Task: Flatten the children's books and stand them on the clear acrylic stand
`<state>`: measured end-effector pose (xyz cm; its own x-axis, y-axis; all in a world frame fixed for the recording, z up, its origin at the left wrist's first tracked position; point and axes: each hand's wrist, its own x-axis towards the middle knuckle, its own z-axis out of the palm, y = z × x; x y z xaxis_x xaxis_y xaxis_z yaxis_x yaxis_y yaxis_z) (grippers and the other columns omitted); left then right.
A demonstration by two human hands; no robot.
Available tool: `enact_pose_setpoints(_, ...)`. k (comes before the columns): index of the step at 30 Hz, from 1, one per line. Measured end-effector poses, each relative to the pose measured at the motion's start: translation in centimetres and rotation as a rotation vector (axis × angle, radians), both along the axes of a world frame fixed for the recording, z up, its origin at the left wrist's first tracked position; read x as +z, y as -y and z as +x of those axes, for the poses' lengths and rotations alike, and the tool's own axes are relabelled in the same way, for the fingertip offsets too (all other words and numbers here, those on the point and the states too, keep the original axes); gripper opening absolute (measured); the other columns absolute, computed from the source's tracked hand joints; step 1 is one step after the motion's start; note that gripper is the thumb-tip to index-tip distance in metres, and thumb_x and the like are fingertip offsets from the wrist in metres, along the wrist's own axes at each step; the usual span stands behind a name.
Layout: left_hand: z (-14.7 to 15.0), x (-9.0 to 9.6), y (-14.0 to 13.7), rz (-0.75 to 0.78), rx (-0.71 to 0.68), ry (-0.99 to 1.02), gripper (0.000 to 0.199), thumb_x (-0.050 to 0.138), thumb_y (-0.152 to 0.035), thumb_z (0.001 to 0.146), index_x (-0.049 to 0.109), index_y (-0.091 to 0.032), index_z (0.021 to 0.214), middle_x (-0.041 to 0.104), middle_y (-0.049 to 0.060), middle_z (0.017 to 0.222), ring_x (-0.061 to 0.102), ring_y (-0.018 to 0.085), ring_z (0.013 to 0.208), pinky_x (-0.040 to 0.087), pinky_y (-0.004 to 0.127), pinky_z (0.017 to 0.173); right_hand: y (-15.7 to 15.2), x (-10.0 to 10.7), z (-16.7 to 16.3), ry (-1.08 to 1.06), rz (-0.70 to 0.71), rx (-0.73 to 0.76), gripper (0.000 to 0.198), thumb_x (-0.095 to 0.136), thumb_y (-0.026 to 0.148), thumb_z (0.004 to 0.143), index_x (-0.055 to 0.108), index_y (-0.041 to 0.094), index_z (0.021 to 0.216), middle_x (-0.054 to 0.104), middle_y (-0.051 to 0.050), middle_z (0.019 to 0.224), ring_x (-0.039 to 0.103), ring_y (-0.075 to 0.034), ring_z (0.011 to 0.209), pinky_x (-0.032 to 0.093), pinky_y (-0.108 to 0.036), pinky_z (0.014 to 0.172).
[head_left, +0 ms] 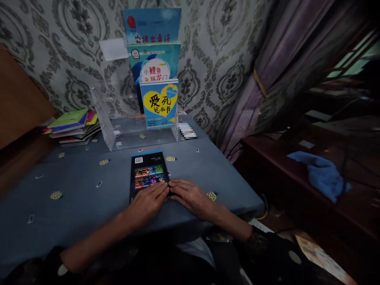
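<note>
A black book (pixel 147 164) lies on the table with its back cover up, showing a barcode and rows of small coloured pictures. My left hand (pixel 151 198) rests across its lower part, fingers stretched out flat over the cover. At the book's lower right edge is my right hand (pixel 190 194), its fingers extended towards the left fingertips; whether its thumb touches the book I cannot tell. Behind the book stands a clear acrylic rack (pixel 145 138). Its right side holds a blue book with a yellow heart (pixel 160 105), a teal book (pixel 169 59) and a taller blue book (pixel 152 25).
A stack of books (pixel 74 124) sits at the table's back left. Right of the rack lies a small blurred-out item (pixel 187 130). The table (pixel 80 221) has a grey-blue pineapple cloth. Beyond a purple curtain (pixel 252 87), a dark red desk (pixel 267 158) carries a blue cloth (pixel 322 176).
</note>
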<state>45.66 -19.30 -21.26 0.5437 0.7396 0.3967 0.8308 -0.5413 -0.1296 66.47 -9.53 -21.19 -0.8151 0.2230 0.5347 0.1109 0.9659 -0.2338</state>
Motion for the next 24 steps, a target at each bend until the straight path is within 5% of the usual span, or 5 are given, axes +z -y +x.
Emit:
enact_pose_setpoints(9, -0.4, -0.7, 2.8, -0.012, 0.034, 0.006, 0.045, 0.040, -0.005, 0.095, 0.056, -0.013, 0.136, 0.064, 0.013, 0.137, 0.057, 0.022, 0.132, 0.052, 0.038, 0.107, 0.0, -0.2, 0.1, 0.025, -0.046, -0.005, 0.018, 0.061, 0.024, 0.097, 0.067, 0.013, 0.111, 0.072, -0.015, 0.118, 0.067, -0.025, 0.117, 0.057, -0.042, 0.101)
enact_pose_setpoints(15, -3.7, -1.2, 3.6, 0.036, 0.124, 0.001, 0.041, 0.044, -0.030, 0.102, 0.054, -0.018, 0.141, 0.061, 0.011, 0.141, 0.058, 0.023, 0.131, 0.051, 0.044, 0.108, 0.2, 0.4, 0.1, 0.143, -0.081, -0.048, 0.037, 0.063, 0.027, 0.096, 0.061, 0.013, 0.130, 0.062, -0.018, 0.138, 0.054, -0.027, 0.134, 0.048, -0.046, 0.111)
enact_pose_setpoints(19, -6.5, -2.2, 3.8, 0.024, 0.250, 0.053, 0.057, 0.052, -0.045, 0.098, 0.043, -0.023, 0.150, 0.051, 0.012, 0.150, 0.050, 0.029, 0.138, 0.052, 0.048, 0.105, 0.7, 1.4, 0.2, 0.250, -0.134, -0.080, 0.050, 0.063, 0.032, 0.096, 0.054, 0.013, 0.141, 0.049, -0.019, 0.151, 0.043, -0.029, 0.143, 0.040, -0.048, 0.117)
enact_pose_setpoints(24, -7.8, -3.2, 3.8, 0.037, 0.305, 0.168, 0.068, 0.053, -0.043, 0.098, 0.025, -0.030, 0.158, 0.041, 0.012, 0.157, 0.046, 0.032, 0.140, 0.050, 0.050, 0.105, 0.8, 1.7, 0.1, 0.293, -0.174, -0.085, 0.057, 0.063, 0.039, 0.095, 0.050, 0.015, 0.145, 0.045, -0.020, 0.154, 0.039, -0.031, 0.146, 0.037, -0.051, 0.118)
